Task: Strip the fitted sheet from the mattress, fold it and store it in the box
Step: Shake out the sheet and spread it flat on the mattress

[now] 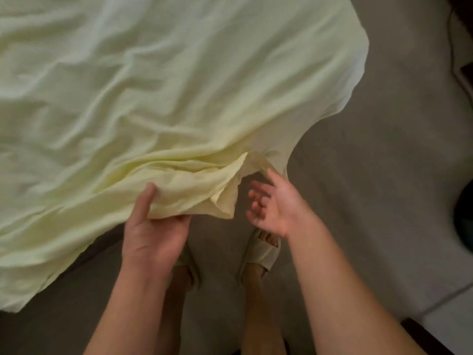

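Grey-brown carpet [371,175] covers the floor, seen from straight above, and it takes up the right side and the bottom of the view. The fitted sheet [153,98], a pale yellow-green, spreads over everything from 8 o'clock round to 1 o'clock. It is heavily wrinkled; its loose edge sags off towards the floor at 7 o'clock and curves down from 1 o'clock to the centre. What lies under it is hidden. Near the centre the edge is gathered into a thick bunch, with a folded flap [225,201] hanging at its 3 o'clock end. The left hand [153,234] clamps this bunch: the thumb [147,201] presses on top of the cloth and the fingers curl in beneath it. Just at 3 o'clock of the flap, the right hand [279,211] is held with the palm turned towards the bunch, its fingers spread apart and loosely bent, holding nothing. Its uppermost digit reaches up to a drooping tail of sheet [263,160]; whether it touches the cloth cannot be told. Both bare forearms run in from 5 and 6 o'clock. Below the hands, the person's feet stand on the carpet in pale slippers [263,252]. At 3 o'clock, a dark round object [464,216] is cut off by the frame edge, too blurred to identify. A lighter strip of floor [450,313] lies at 4 o'clock.
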